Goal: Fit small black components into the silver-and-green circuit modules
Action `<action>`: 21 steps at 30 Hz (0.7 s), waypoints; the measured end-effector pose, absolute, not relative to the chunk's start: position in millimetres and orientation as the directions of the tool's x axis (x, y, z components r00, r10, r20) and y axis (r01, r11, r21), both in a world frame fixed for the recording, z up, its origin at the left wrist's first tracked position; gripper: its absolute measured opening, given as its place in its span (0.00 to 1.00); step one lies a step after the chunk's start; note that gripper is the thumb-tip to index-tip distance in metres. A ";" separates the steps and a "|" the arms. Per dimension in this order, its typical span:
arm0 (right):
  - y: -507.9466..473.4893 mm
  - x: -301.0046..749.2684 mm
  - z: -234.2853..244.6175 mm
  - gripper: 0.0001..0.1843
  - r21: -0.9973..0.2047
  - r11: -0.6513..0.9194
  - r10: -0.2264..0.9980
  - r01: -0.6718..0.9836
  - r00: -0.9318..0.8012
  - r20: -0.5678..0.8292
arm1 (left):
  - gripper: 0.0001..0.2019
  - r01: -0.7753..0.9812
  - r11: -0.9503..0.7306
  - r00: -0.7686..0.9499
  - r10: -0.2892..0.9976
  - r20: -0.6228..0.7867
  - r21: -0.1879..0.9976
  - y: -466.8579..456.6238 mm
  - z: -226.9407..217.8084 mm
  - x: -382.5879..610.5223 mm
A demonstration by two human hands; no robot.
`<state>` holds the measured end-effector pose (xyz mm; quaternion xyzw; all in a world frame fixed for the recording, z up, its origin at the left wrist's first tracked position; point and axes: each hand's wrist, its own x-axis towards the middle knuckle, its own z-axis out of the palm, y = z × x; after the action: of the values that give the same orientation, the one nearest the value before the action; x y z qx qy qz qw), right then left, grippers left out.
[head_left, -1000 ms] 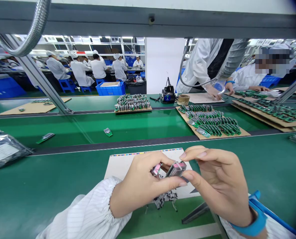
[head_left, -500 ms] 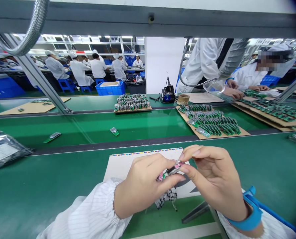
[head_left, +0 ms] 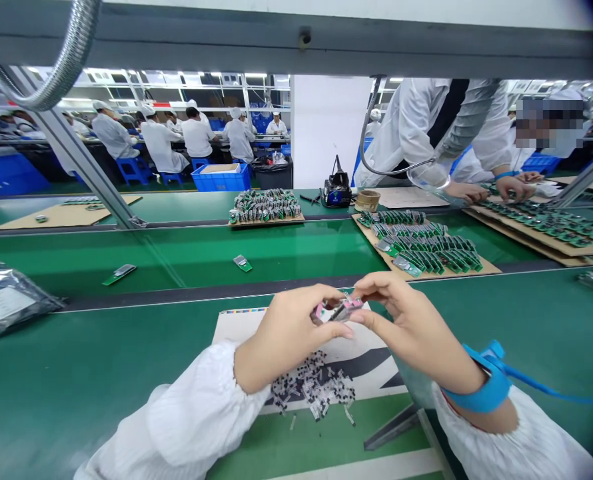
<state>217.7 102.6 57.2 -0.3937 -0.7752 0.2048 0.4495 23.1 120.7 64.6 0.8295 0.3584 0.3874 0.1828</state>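
A small circuit board with pink and dark parts is held up between my two hands, above a printed white sheet. My left hand is closed on its left end, between thumb and fingers. At the opposite end, the thumb and fingertips of my right hand pinch the board; part of it is hidden by the fingers. Beneath my hands, a loose pile of small electronic components with black bodies and metal leads lies on the sheet. A blue wrist strap circles my right wrist.
Beyond the sheet runs a green conveyor belt carrying two loose boards. Cardboard trays of boards stand at centre and right. A silver bag lies at left. Co-workers' hands are over boards at right.
Both my hands have moved up and away from me with the board, uncovering more of the component pile. The loose boards on the belt have shifted right. A co-worker's arm has reached farther right.
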 end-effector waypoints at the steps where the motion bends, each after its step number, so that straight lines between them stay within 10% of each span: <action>1: 107.7 219.5 57.6 0.09 -0.655 0.572 0.818 0.494 -0.287 0.498 | 0.15 0.507 -0.618 0.433 0.785 0.443 0.601 132.3 63.6 21.1; 11: 163.9 249.8 23.8 0.06 -0.100 0.058 0.968 0.993 -0.081 -0.237 | 0.12 0.921 0.103 -0.162 0.978 0.128 0.375 280.5 0.5 -65.7; 17: 169.5 245.6 7.2 0.09 0.105 -0.035 0.954 0.994 0.064 -0.292 | 0.16 0.918 0.215 -0.247 0.967 0.057 0.332 302.8 -25.3 -78.9; 21: 155.4 223.1 13.5 0.09 0.016 0.142 0.959 0.990 -0.133 -0.250 | 0.18 0.899 0.211 -0.240 0.970 0.030 0.383 307.8 -28.6 -62.8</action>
<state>223.1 155.4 13.5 -0.6506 -0.7489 0.0764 -0.1006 -62.8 307.8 -28.6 0.6066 0.7704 0.1629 0.1090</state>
